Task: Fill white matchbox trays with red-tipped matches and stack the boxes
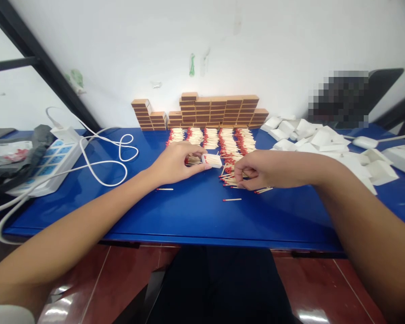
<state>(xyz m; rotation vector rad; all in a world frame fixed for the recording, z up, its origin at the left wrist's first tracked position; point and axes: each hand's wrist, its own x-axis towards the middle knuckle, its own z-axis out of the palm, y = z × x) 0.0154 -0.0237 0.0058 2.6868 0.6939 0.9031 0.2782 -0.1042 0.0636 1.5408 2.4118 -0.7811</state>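
Note:
My left hand (pixel 180 163) grips a small white matchbox tray (pixel 216 160) between thumb and fingers, with red-tipped matches lying inside it. To its right, my right hand (pixel 251 170) is bent down at the edge of a heap of matches (pixel 229 148), fingers curled together; whatever they pinch is hidden. Several rows of matches (pixel 211 138) with red heads spread behind both hands. A single match (pixel 232 199) lies in front of the heap, and another loose match (pixel 165 189) lies below my left hand.
Stacked matchboxes (pixel 219 110) line the wall at the back of the blue table (pixel 188 218). On the right is a pile of white trays (pixel 315 135), with a dark, partly blurred object behind. A power strip (pixel 53 157) and looping white cable (pixel 109 183) occupy the left side.

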